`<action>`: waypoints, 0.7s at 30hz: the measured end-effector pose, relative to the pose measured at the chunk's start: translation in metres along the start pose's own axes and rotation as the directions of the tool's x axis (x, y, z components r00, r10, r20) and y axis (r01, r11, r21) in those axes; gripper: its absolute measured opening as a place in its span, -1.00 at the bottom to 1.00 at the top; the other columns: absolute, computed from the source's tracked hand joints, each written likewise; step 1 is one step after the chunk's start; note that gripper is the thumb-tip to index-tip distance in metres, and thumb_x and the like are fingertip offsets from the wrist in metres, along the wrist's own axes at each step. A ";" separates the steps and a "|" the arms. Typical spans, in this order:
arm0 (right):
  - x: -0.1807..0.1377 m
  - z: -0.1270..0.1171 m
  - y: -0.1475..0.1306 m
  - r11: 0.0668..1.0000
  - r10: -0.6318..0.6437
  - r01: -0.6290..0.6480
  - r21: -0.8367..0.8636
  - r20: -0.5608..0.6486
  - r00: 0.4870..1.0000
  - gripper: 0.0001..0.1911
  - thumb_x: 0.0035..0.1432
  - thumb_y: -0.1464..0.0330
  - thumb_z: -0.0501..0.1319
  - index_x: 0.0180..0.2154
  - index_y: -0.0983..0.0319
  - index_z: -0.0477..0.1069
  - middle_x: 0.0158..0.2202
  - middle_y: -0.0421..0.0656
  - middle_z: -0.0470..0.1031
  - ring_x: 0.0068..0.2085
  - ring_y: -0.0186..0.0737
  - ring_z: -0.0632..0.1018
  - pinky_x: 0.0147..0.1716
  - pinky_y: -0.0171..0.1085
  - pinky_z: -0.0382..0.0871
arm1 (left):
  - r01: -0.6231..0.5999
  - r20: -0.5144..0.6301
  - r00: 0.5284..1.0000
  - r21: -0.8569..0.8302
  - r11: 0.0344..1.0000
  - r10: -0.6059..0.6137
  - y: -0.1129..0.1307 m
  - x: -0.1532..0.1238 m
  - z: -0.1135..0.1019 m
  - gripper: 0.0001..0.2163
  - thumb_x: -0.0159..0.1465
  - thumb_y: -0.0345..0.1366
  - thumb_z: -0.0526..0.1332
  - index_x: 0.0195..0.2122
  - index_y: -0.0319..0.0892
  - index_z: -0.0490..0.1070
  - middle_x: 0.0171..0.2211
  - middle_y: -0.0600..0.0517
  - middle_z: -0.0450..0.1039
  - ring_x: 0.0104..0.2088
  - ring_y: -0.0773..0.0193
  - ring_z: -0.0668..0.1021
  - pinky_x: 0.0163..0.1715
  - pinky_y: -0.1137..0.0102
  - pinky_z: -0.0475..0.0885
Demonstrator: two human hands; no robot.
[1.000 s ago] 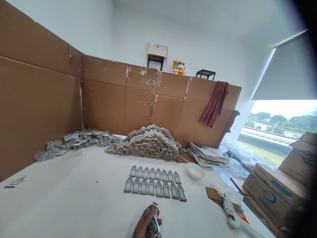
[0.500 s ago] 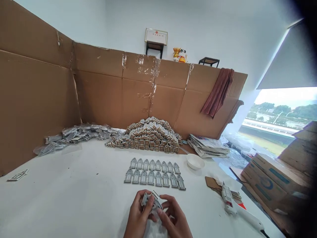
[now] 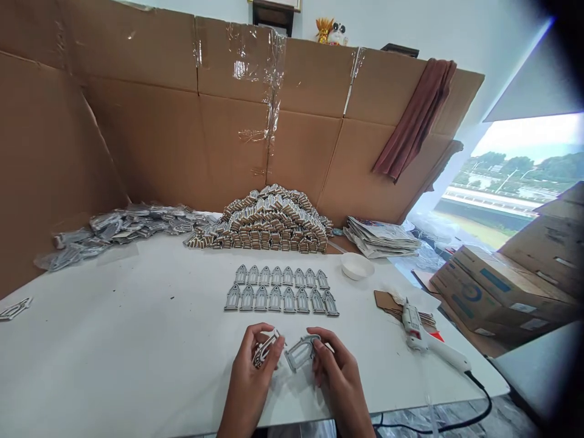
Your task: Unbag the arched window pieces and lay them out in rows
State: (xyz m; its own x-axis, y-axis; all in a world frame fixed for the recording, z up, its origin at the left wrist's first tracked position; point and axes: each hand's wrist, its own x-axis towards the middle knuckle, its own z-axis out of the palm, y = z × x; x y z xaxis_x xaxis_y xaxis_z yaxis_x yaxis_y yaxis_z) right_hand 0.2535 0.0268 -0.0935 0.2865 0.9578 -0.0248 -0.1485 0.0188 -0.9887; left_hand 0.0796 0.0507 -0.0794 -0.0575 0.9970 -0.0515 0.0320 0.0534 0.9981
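My left hand (image 3: pixel 252 371) pinches a small stack of grey arch-shaped window pieces (image 3: pixel 264 350) just above the white table (image 3: pixel 137 340). My right hand (image 3: pixel 335 374) holds a single grey arch frame (image 3: pixel 300 352) by its edge, a little to the right of the stack. Both hands hover near the table's front edge. Just beyond them lie two neat rows of the same arch pieces (image 3: pixel 280 291), flat on the table.
A big heap of stacked brown-edged pieces (image 3: pixel 269 219) sits at the back, loose grey pieces (image 3: pixel 114 228) to its left. A white bowl (image 3: pixel 357 266), a glue gun (image 3: pixel 417 325) with cord, folded newspapers (image 3: pixel 381 237) and cardboard boxes (image 3: pixel 497 292) lie right. Cardboard walls (image 3: pixel 182 121) enclose the table.
The view has tilted down. My right hand came in, joined the left, and has drawn one arch frame off the stack to the right.
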 end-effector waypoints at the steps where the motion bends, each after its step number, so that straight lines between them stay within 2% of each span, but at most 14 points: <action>1: 0.001 -0.002 0.001 1.000 0.021 -0.021 0.013 -0.009 1.000 -0.39 0.24 -0.12 0.36 0.02 0.25 0.60 -0.56 -0.29 0.32 -0.52 -0.28 0.33 -0.52 -0.33 0.22 | 0.003 -0.025 1.000 0.030 1.000 -0.003 -0.001 0.000 -0.001 -0.49 0.19 0.17 0.45 0.00 -0.05 0.46 -0.23 0.05 0.41 -0.40 0.21 0.51 -0.39 0.37 0.44; 3: 0.002 -0.004 0.005 0.998 0.060 -0.060 0.023 -0.019 0.998 -0.41 0.25 -0.14 0.34 0.00 0.22 0.60 -0.55 -0.30 0.29 -0.52 -0.27 0.33 -0.52 -0.33 0.23 | 0.014 -0.041 0.999 0.072 0.997 -0.011 -0.002 -0.001 -0.002 -0.39 0.10 0.17 0.51 0.04 -0.06 0.45 -0.23 0.08 0.33 -0.38 0.21 0.51 -0.34 0.35 0.45; 5: 0.003 -0.006 0.008 0.998 0.058 -0.059 -0.015 -0.034 0.998 -0.46 0.28 -0.12 0.30 -0.03 0.19 0.61 -0.50 -0.27 0.33 -0.50 -0.26 0.35 -0.51 -0.31 0.26 | 0.025 0.001 1.000 0.100 0.995 -0.026 -0.002 -0.002 -0.002 -0.34 0.04 0.16 0.55 0.05 -0.08 0.44 -0.25 0.10 0.28 -0.38 0.21 0.49 -0.32 0.34 0.45; 9: 0.008 -0.010 0.009 0.968 -0.118 0.096 -0.233 -0.082 0.990 -0.59 0.36 0.00 0.19 -0.10 0.15 0.64 -0.22 -0.14 0.55 -0.31 -0.17 0.51 -0.30 -0.26 0.40 | -0.008 0.070 0.998 0.173 0.985 -0.005 -0.002 -0.003 -0.001 -0.40 -0.03 0.05 0.59 -0.03 -0.09 0.48 -0.26 0.08 0.32 -0.31 0.13 0.52 -0.27 0.32 0.46; 11: 0.015 -0.018 0.008 0.927 -0.186 0.144 -0.347 -0.090 0.978 -0.57 0.37 0.03 0.14 -0.08 0.15 0.66 -0.18 -0.10 0.56 -0.25 -0.12 0.54 -0.24 -0.22 0.43 | -0.044 0.076 0.997 0.182 0.982 0.030 -0.004 -0.003 -0.001 -0.45 0.01 0.04 0.57 -0.08 -0.09 0.49 -0.26 0.07 0.35 -0.30 0.12 0.53 -0.27 0.33 0.46; 13: 0.024 -0.031 0.008 0.877 -0.222 0.151 -0.457 -0.104 0.970 -0.52 0.36 0.02 0.11 -0.07 0.16 0.68 -0.23 -0.10 0.53 -0.28 -0.10 0.55 -0.23 -0.18 0.44 | -0.074 0.085 0.995 0.175 0.982 0.059 -0.007 -0.003 -0.001 -0.51 0.08 0.07 0.53 -0.11 -0.09 0.49 -0.29 0.08 0.35 -0.32 0.14 0.53 -0.29 0.34 0.46; 18: 0.043 -0.070 0.006 0.751 -0.228 0.106 -0.652 -0.105 0.968 -0.45 0.32 -0.06 0.11 -0.04 0.14 0.69 -0.26 -0.11 0.53 -0.33 -0.09 0.57 -0.27 -0.14 0.43 | -0.106 0.128 0.988 0.112 0.988 0.092 -0.011 -0.002 -0.002 -0.59 0.25 0.13 0.40 -0.17 -0.09 0.44 -0.33 0.06 0.44 -0.35 0.17 0.53 -0.30 0.38 0.44; 21: 0.045 -0.079 0.002 0.718 -0.221 0.046 -0.695 -0.165 0.961 -0.41 0.30 -0.13 0.13 0.00 0.14 0.64 -0.25 -0.13 0.56 -0.38 -0.11 0.55 -0.32 -0.14 0.41 | -0.099 0.140 0.987 0.115 0.988 0.083 -0.007 -0.002 -0.003 -0.60 0.30 0.16 0.34 -0.21 -0.10 0.44 -0.35 0.06 0.45 -0.34 0.18 0.51 -0.28 0.39 0.43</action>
State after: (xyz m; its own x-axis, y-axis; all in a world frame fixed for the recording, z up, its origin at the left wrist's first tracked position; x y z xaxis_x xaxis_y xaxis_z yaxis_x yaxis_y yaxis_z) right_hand 0.3411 0.0473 -0.1081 0.4643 0.8691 0.1705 0.5641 -0.1418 -0.8134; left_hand 0.0761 0.0484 -0.0863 0.0855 0.9960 0.0271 0.1523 -0.0399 0.9875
